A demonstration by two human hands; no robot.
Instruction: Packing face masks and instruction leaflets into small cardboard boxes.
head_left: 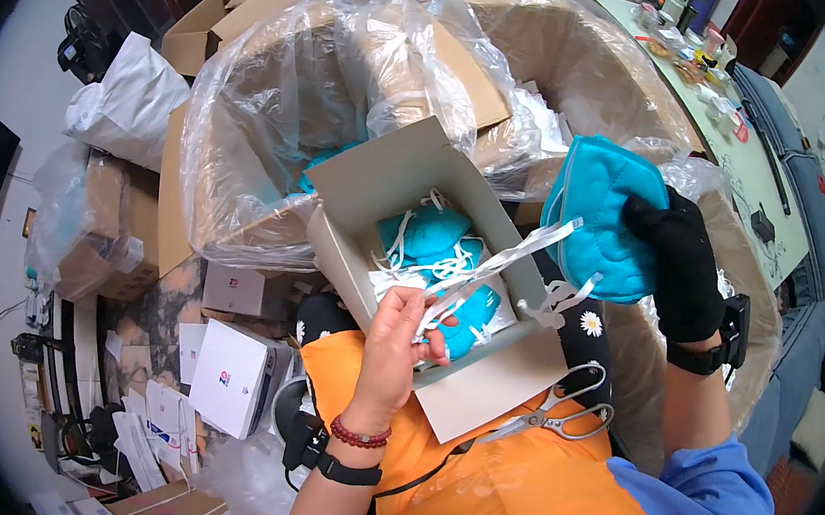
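My right hand [679, 260], in a black glove, grips a small stack of teal cup-shaped face masks [603, 212] raised at the right. White straps [523, 254] run from beside these masks down to my left hand [399, 335], which is bare and closed on them. Beneath my hands an open cardboard box [401, 171] rests tilted on my lap. More teal masks [435, 232] with tangled white straps lie inside it. A pair of scissors [552, 413] with metal handles lies on my orange apron [499, 488], beside the box's near flap.
Large cartons lined with clear plastic [277, 113] stand ahead, one with teal pieces inside. Another lined carton [723, 361] is at my right. White boxes [234, 380] lie on the floor at the left. A cluttered pale table [744, 162] and a blue sofa [809, 219] stand far right.
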